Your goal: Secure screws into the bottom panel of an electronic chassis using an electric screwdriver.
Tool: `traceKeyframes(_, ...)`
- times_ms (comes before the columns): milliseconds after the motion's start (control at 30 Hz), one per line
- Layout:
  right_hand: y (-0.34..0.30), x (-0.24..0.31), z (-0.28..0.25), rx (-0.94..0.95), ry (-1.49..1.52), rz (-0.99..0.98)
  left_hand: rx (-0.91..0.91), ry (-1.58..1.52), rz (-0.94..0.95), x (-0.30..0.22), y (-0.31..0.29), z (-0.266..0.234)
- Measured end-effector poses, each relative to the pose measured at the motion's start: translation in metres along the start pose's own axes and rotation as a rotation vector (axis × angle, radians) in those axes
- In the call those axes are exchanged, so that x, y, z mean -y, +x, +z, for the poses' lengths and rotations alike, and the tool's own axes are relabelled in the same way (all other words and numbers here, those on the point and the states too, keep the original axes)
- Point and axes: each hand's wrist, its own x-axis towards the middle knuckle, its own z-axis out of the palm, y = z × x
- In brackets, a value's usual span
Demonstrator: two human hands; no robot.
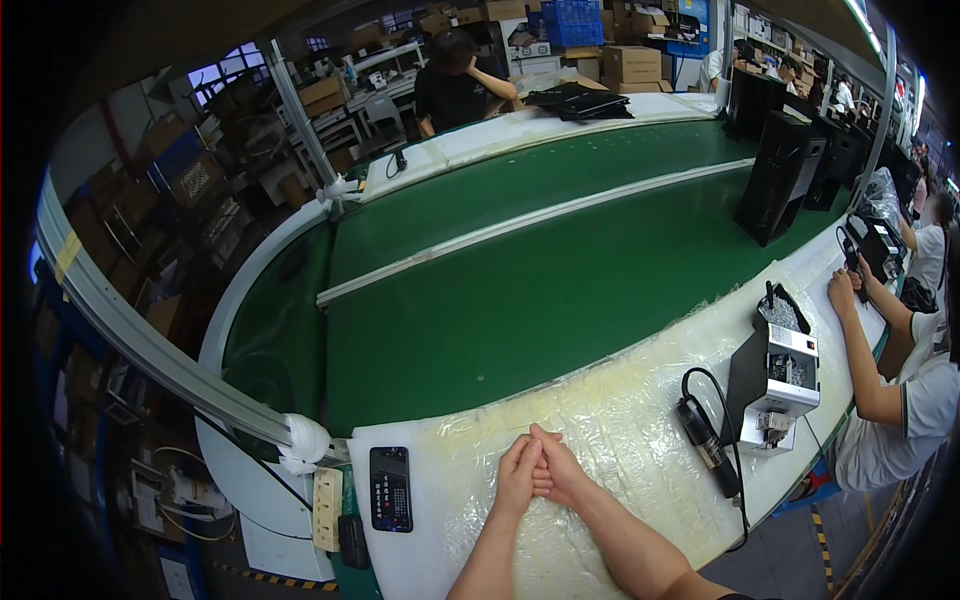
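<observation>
Over the film-covered worktop point(450, 540), my left hand point(517, 477) and my right hand point(562, 472) are clasped together, fingers closed and pressed against each other. No object shows between them. To their left lies a black smartphone point(390, 489) with its screen lit. On the right lies a black electric screwdriver point(706, 446) with a cable looping from it. Beside the screwdriver stands a silver and black screw feeder point(776, 385), and behind that a black tray point(783, 308) holds many small metal screws.
A green conveyor belt point(480, 330) with a metal divider rail point(540, 228) runs beyond the worktop. Tall black housings point(782, 178) stand on its right end. A co-worker point(895, 400) sits at right; another person point(455, 85) sits across. A power strip point(327, 510) is at left.
</observation>
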Motion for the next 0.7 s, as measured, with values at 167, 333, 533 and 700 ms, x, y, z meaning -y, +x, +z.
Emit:
traceKeyframes(167,0.000,0.001,0.000,0.009,-0.018,-0.004,0.005,-0.013,0.003,0.002,0.001,-0.001)
traceKeyframes(333,0.000,0.001,0.002,-0.006,-0.035,0.006,0.004,-0.037,0.003,0.001,0.001,0.000)
traceKeyframes(533,0.000,0.002,0.001,0.008,-0.053,0.013,0.024,-0.048,-0.002,0.004,0.001,-0.004)
traceKeyframes(700,0.000,0.000,-0.001,0.034,-0.060,-0.006,-0.025,-0.050,0.158,0.006,0.004,0.004)
